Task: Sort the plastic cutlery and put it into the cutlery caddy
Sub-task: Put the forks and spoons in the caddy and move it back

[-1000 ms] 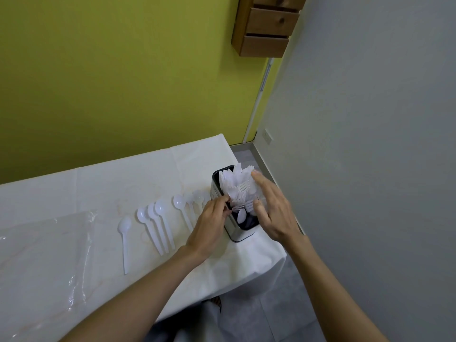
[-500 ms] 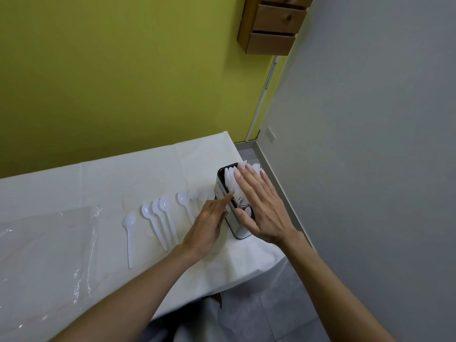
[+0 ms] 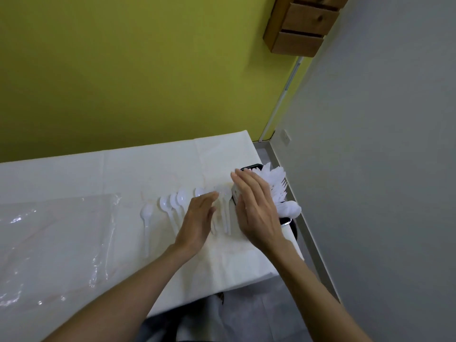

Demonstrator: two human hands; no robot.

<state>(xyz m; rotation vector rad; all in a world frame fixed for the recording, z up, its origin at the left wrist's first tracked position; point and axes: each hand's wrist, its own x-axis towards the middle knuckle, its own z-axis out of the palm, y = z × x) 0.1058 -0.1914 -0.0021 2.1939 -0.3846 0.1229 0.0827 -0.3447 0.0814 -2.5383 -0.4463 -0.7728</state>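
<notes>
Six spoons [image 3: 182,195] visible, one caddy [image 3: 251,166]; left hand [image 3: 197,218], right hand [image 3: 256,211]: fingers straight, holding nothing.

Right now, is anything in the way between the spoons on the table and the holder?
Yes. The right hand, fingers straight, is spread over the holder on the side facing the spoons. The holder's top is also crowded with white cutlery.

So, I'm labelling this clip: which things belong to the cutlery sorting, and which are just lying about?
Job: cutlery caddy, white cutlery standing in it, loose spoons, left hand, right hand.
Lying about: clear plastic sheet, wooden drawers.
</notes>
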